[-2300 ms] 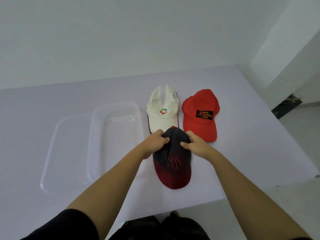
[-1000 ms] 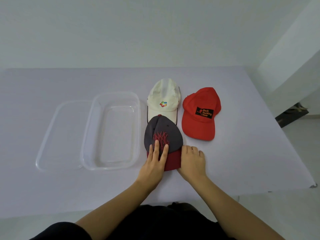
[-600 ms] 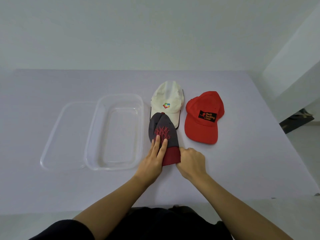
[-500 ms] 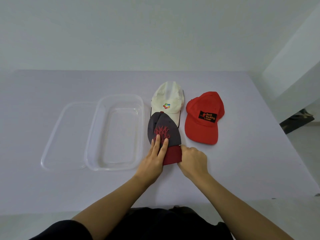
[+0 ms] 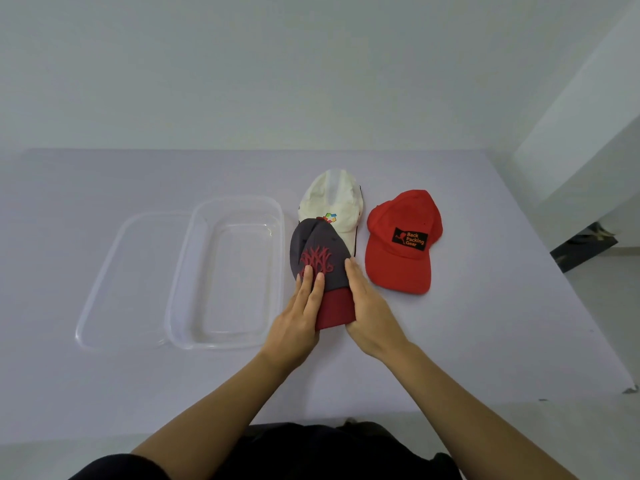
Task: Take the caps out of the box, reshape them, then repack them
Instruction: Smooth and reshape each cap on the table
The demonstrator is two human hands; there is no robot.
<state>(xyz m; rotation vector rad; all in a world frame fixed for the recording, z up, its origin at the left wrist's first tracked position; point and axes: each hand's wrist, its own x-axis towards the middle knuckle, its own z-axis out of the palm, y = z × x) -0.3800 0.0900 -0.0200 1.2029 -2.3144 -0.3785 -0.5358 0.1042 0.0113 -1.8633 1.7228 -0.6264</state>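
Both hands lie flat and open-fingered — left hand (image 5: 298, 317), right hand (image 5: 369, 311). They press the grey-and-red cap (image 5: 320, 261) between them, gripping nothing.

Your left hand (image 5: 298, 320) and right hand (image 5: 369, 315) cover both brim edges of the grey cap (image 5: 320, 258), which hides the white cap's (image 5: 334, 202) visor.

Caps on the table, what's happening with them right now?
A person is flattening the dark grey cap with a red brim: the left hand presses on its front, the right hand lies along its side. The white fabric cap and the red patch cap lie beside it. The clear plastic box is empty, with its lid alongside.
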